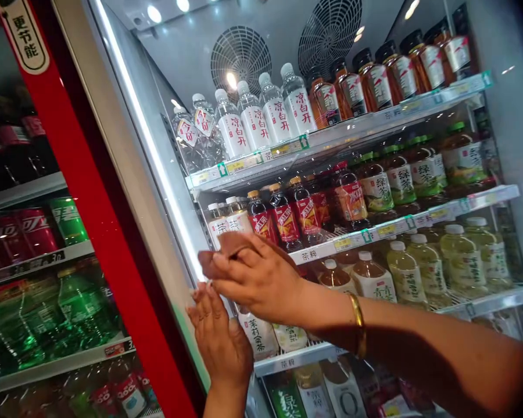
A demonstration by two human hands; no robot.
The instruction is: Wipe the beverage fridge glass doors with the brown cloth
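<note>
Head view, drinks fridge (283, 40): fills most of the frame at a slant, with round fan grilles (242, 61) above and a bright light strip (133, 104) along its left side.
Neighbouring fridge: red frame (67, 133) on the left, more bottles and cans behind it; the floor is out of view.
Glass front (174, 191): appears shut, smooth and glossy, catching small reflections; both hands are at its left part.
Shelves (353, 125): slanting rows of water, tea and amber bottles behind the hands.
Right hand (257, 284): reaches across above the left, fingers partly bent; a brown patch (209, 264) shows beyond the fingertips, cloth or reflection, so its hold cannot be told.
Left hand (218, 342): flat, fingers straight and together, apparently holding nothing.
Step in hand: probably working over the glass; continuing calls for flat, even pressure.
Bracelet (357, 325): gold, on the right wrist.
</note>
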